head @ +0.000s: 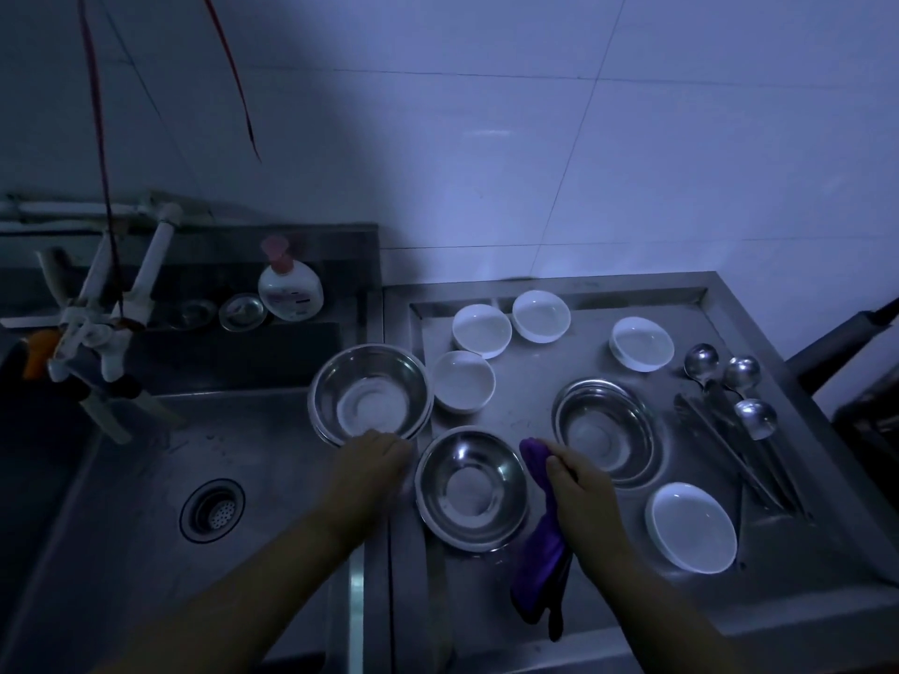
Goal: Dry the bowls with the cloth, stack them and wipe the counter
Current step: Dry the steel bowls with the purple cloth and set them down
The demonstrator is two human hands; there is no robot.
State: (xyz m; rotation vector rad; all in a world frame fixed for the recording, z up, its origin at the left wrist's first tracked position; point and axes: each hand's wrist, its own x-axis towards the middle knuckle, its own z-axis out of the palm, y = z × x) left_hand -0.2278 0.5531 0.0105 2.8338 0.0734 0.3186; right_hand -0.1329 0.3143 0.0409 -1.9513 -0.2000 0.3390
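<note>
The scene is dim. My right hand (581, 484) grips a purple cloth (540, 552) that hangs down beside a steel bowl (469, 488) at the counter's front. My left hand (372, 462) rests at the near rim of a larger steel bowl (372, 394) by the sink's edge; whether it grips the rim I cannot tell. A third steel bowl (605, 430) sits to the right. Several white bowls stand on the steel counter (525, 377): a group at the back (481, 330), one further right (642, 342), one at the front right (691, 527).
A sink (214, 508) with a round drain lies to the left, with white taps (97, 342) and a soap bottle (290, 289) behind it. Three spoons (744, 386) and tongs (729, 449) lie along the counter's right side. A tiled wall rises behind.
</note>
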